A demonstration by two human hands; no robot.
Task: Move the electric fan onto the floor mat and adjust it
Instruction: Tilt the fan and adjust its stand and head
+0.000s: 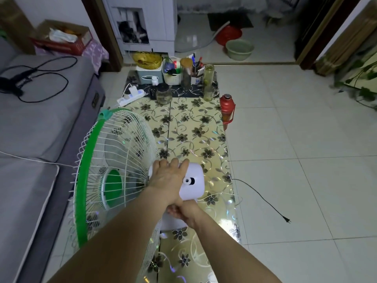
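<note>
The electric fan point(114, 166) has a white wire cage with a green rim and a white motor housing point(193, 180). It stands over the floral floor mat point(193, 129), cage turned left toward the sofa. My left hand point(168, 176) lies over the top of the motor housing, fingers wrapped on it. My right hand point(183, 211) grips the fan's white neck just below the housing. The fan's black cord and plug point(286, 219) trail loose on the tiles to the right. The fan's base is hidden under my arms.
A grey sofa point(36, 139) lines the left side. At the mat's far end stand jars, a basket, a power strip point(132, 97) and a red thermos point(226, 109). Basins point(239, 49) sit beyond. Bare tiles point(306, 139) stretch right.
</note>
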